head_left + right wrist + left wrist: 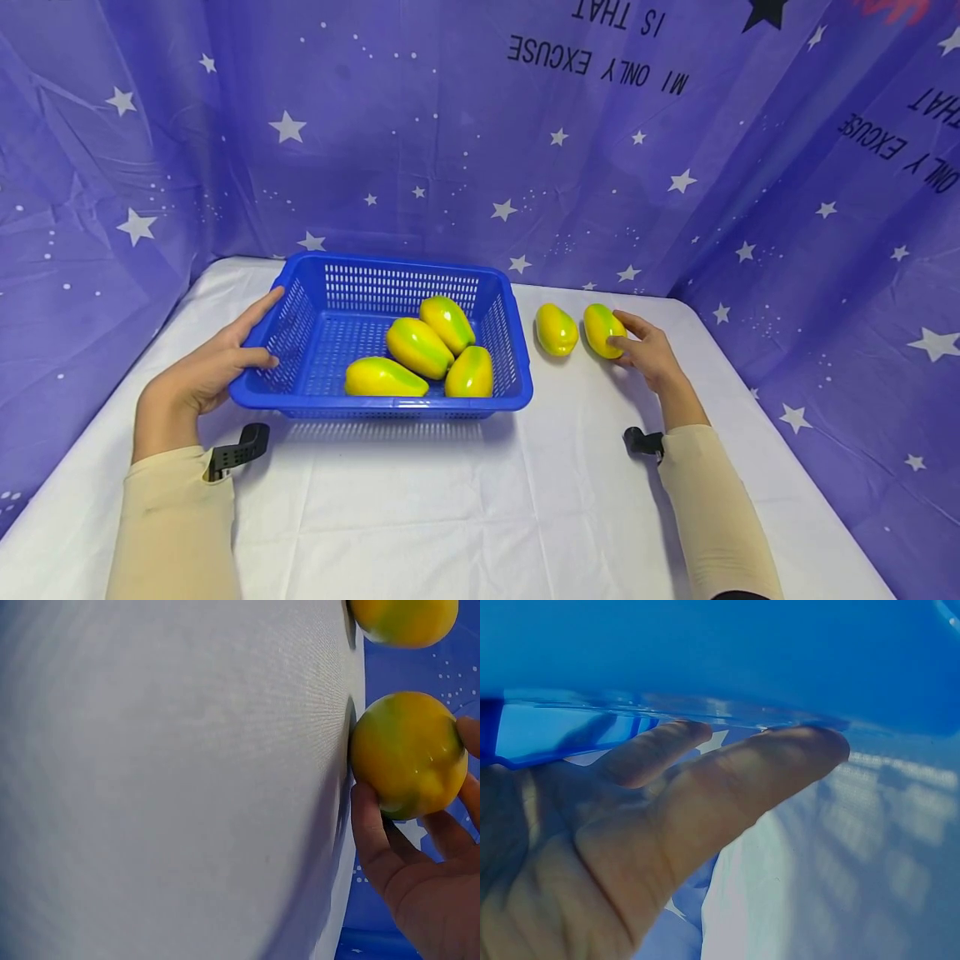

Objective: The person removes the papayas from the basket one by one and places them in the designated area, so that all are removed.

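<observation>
A blue plastic basket (pixel 420 403) with slotted walls stands on the table. My left hand (pixel 206 358) holds its left end, thumb and forefinger at the rim; in the left wrist view the thumb (pixel 727 791) touches the blue plastic, and the other fingers are partly hidden. Inside, toward the right, lie several glossy yellow-green papayas (pixel 420 347). To the right of the basket, my right hand (pixel 648 354) grips another papaya (pixel 602 331) between thumb and fingers. That papaya (pixel 407 754) appears to rest on or just above the cloth. A further papaya (pixel 557 330) lies just left of it.
A white cloth (pixel 420 517) covers the table. A purple curtain (pixel 450 167) with white stars hangs behind and along both sides, close to the table's edges. Black wrist mounts (pixel 240 448) project from both sleeves.
</observation>
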Available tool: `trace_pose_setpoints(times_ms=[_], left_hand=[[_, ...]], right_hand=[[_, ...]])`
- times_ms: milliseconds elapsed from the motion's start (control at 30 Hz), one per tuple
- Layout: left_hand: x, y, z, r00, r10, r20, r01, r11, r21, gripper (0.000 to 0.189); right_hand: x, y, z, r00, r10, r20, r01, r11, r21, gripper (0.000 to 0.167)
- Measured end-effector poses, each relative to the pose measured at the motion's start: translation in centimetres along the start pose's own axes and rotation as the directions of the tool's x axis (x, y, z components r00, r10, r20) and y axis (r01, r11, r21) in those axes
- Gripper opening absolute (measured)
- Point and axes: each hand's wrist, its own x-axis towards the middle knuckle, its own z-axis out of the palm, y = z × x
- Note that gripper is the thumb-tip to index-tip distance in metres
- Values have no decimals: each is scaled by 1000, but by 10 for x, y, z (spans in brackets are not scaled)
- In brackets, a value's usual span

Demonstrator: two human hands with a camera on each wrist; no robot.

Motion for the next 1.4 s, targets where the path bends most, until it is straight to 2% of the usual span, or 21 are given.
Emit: trace_pose_setpoints(times_ms=[433,633,900,1133,1400], left_hand=[[1,0,-2,1000,4,-2,-4,999,33,100],[1,0,-2,1000,4,-5,-3,999,44,100],[0,1,-3,1000,-7,-1,7,1000,5,100],[0,1,-6,1000,-2,4,2,1000,17,101],[2,0,-7,1000,6,9,-7,999,48,102]], right_hand=[[-1,-1,1,999,-44,-23,44,999,-26,64],[-3,-6,-1,999,-38,-24,37,999,-30,63],[-3,-15,-9,999,-36,-13,35,998,-59,66],[-4,-41,-13,998,-59,-24,55,988,-147,69],[-6,-90,-8,989,-142,-37,132,972,-192,68]])
